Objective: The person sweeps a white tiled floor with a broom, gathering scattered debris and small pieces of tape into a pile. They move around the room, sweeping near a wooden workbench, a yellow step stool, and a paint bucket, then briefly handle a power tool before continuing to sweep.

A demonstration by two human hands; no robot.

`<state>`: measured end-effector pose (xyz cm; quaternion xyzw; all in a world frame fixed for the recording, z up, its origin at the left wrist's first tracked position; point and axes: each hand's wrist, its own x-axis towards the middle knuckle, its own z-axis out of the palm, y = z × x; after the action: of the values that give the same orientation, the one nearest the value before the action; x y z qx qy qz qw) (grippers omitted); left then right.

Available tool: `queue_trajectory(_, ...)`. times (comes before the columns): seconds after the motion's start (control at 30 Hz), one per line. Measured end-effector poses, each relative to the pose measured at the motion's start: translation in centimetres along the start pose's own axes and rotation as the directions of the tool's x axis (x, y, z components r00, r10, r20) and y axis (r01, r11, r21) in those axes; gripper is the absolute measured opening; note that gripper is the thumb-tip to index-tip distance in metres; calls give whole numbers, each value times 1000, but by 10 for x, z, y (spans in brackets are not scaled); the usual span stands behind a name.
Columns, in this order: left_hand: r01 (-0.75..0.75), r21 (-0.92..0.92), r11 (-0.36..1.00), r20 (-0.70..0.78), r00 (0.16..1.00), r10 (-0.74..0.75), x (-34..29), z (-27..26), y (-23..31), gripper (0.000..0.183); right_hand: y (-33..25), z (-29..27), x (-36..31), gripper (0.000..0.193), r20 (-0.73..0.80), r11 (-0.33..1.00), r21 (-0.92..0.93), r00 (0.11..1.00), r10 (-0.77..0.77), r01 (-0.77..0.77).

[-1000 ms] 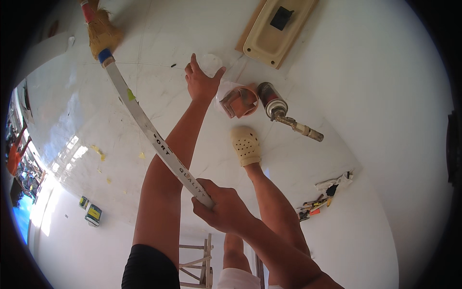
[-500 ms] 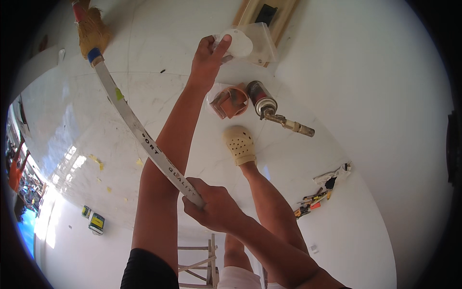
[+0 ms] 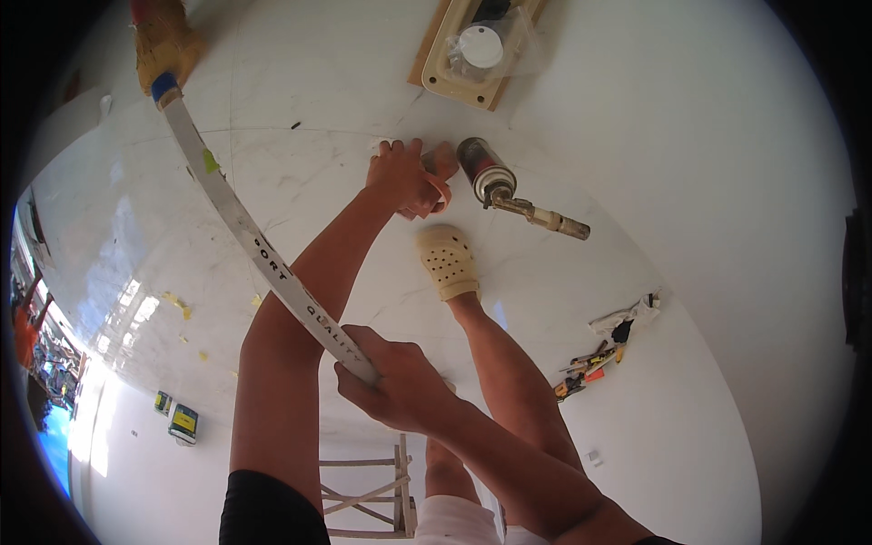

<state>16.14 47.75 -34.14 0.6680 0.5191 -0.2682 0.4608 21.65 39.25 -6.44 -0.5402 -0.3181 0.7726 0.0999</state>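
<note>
My right hand (image 3: 395,380) is closed round the end of a white, printed broom handle (image 3: 232,213). The broom's straw head (image 3: 168,45) rests on the floor at the far left. My left hand (image 3: 401,174) reaches down to the orange pipe pieces (image 3: 441,193) on the floor, fingers curled over them and hiding most of them. Just right of it lies a gas canister with a torch head (image 3: 495,182). Farther away, a clear plastic bag with a white disc (image 3: 480,46) lies on a beige, frame-like piece (image 3: 454,88).
My foot in a cream clog (image 3: 447,263) stands close below the pipe pieces. Hand tools and a cloth (image 3: 595,359) lie at the right. A wooden frame (image 3: 400,490) is near my legs, and green-yellow packages (image 3: 182,424) are at the left. Yellow scraps dot the floor.
My left hand has let go of the bag with the white disc, which now lies on the beige piece. It has come nearer, onto the orange pipe pieces. The right hand keeps its grip.
</note>
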Motion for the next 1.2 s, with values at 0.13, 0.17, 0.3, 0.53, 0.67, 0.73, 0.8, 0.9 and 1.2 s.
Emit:
queue_trajectory(0.13,34,8,999,81,996,-35,-9,11,0,96,3,3,-3,38,-13,1000,11,1000,-8,8)
queue_trajectory(0.17,44,-51,998,48,998,-42,-12,15,0,98,5,4,-4,37,-4,1000,1,1000,6,-6)
queue_trajectory(0.3,52,-141,989,-115,991,-68,-26,24,-2,103,8,5,-10,37,45,998,15,997,64,-65)
queue_trajectory(0.53,-384,-288,877,-457,860,226,-49,-3,35,100,7,-2,-12,32,65,995,97,998,2,-8)
queue_trajectory(0.67,-452,-6,892,-339,840,424,-56,0,81,103,6,-4,-16,32,49,994,103,999,18,-23)
queue_trajectory(0.73,-466,47,883,-373,812,449,-52,7,95,101,7,-6,-19,33,32,992,120,999,27,-30)
queue_trajectory(0.8,-472,12,881,-369,817,443,-48,19,104,98,7,-7,-22,34,23,994,106,1000,-5,3)
queue_trajectory(0.9,-510,-15,860,-378,799,467,-36,39,119,71,5,-10,-26,36,3,995,98,1000,-9,8)
queue_trajectory(1.2,-408,169,897,-391,807,441,-5,98,153,37,22,-26,-33,40,-58,998,63,998,-12,16)
